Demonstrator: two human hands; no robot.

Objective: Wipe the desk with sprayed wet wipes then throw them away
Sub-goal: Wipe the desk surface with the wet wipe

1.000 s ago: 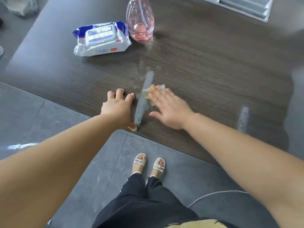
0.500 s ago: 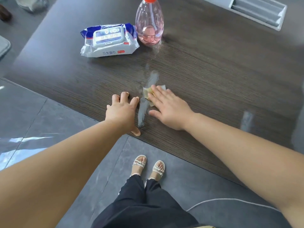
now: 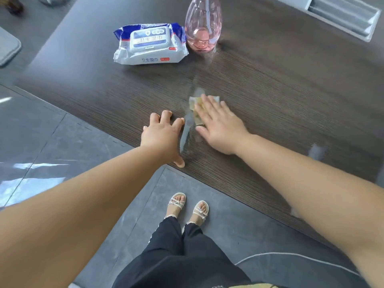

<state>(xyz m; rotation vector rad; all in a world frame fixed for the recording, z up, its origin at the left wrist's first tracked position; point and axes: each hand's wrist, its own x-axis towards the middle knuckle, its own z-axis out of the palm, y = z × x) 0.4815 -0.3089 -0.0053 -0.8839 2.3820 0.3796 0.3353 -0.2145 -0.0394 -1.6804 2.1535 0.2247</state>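
Your right hand point(image 3: 220, 125) lay flat on the desk point(image 3: 280, 96), fingers straight and close together, pressing the folded wet wipe point(image 3: 194, 101) against the surface. The wipe was pinned beneath the fingers, not pinched; only its yellowish far and left edges showed past them. Your left hand point(image 3: 162, 138) rested just beside it, fingers spread and bent with the tips on the wood, the thumb at the desk's near edge, holding nothing. A wet streak point(image 3: 186, 132) ran between the two hands, from the wipe towards that edge.

Writing noted: the pack of wipes point(image 3: 148, 44) carried "卫生湿巾" on its lid label and again along its front face. A small red tag beside the front text was too small to read. The pink spray bottle point(image 3: 202, 28) stood upright just beside the pack's right end; no label could be read on it, and its top was cut off by the frame.

Edges and room: the near edge ran diagonally, from upper left to lower right, passing under your left wrist. Both hands worked close to it. The pack and bottle stood well apart from the hands, further in. Bare wood lay to the right of the right hand. A grey slotted tray point(image 3: 342, 15) sat at the far right corner. Your sandalled feet point(image 3: 187, 206) stood on the grey floor point(image 3: 62, 142) below the edge, with a white cable point(image 3: 291, 255) lying to their right.
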